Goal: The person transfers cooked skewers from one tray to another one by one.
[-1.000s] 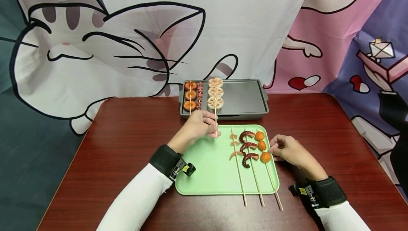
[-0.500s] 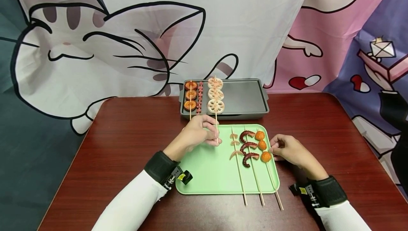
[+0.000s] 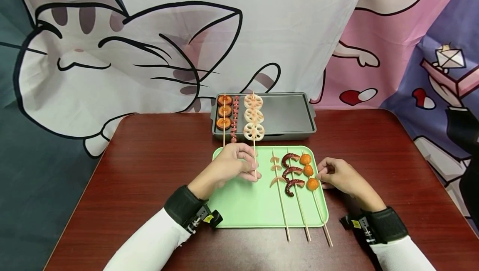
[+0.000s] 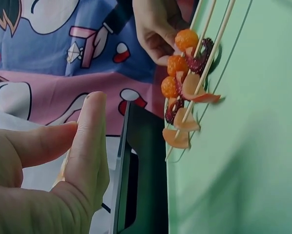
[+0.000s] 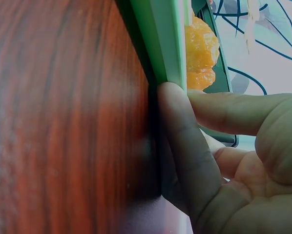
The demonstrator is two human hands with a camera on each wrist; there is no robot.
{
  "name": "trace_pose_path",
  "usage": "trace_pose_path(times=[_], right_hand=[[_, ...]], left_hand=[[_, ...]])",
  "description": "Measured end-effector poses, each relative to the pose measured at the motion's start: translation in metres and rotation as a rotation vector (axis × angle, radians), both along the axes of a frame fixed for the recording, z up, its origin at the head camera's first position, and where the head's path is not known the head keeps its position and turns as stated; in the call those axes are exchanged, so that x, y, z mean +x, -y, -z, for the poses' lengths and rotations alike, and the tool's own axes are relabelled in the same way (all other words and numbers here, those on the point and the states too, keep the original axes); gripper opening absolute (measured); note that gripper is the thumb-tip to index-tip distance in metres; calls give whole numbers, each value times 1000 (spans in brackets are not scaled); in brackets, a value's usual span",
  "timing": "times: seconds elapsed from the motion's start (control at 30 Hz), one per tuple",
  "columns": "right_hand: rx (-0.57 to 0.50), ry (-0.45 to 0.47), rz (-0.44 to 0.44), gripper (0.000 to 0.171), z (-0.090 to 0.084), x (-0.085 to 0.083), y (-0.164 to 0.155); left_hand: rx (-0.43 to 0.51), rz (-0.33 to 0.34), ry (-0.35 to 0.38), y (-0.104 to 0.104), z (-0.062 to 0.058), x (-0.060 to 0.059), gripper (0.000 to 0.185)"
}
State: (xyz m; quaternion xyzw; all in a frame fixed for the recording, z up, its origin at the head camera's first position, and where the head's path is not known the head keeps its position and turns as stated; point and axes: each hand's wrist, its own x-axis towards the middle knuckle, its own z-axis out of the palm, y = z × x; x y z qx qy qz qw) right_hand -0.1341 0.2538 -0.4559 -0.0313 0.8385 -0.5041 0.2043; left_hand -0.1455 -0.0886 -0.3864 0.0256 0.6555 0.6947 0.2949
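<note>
In the head view my left hand (image 3: 236,163) pinches the bare stick of a lotus root skewer (image 3: 253,115). Its three pale slices overlap the left half of the grey baking pan (image 3: 286,115), while the hand hovers over the light green tray (image 3: 243,210). The left wrist view shows thumb and fingers closed on the thin stick (image 4: 67,163). My right hand (image 3: 339,175) pinches the tray's right rim, with thumb above and finger below in the right wrist view. Nearest to it lies a skewer of orange balls (image 3: 308,170).
On the tray also lie an octopus tentacle skewer (image 3: 292,175) and one with thin pinkish slices (image 3: 276,168); their sticks jut over the front rim. A skewer of browned round slices (image 3: 224,112) and one of small pink pieces (image 3: 234,117) occupy the pan's left side.
My left hand has drawn back toward me from the pan, over the green tray, and the lotus root skewer has come along slightly. My right hand stays at the rim.
</note>
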Motion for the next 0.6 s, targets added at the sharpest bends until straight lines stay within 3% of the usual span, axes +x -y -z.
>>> trace_pose_path(times=[0.6], right_hand=[[13, -16, -4, 13, 0, 0, 0]], left_hand=[[-17, 67, 9, 4, 12, 22, 23]])
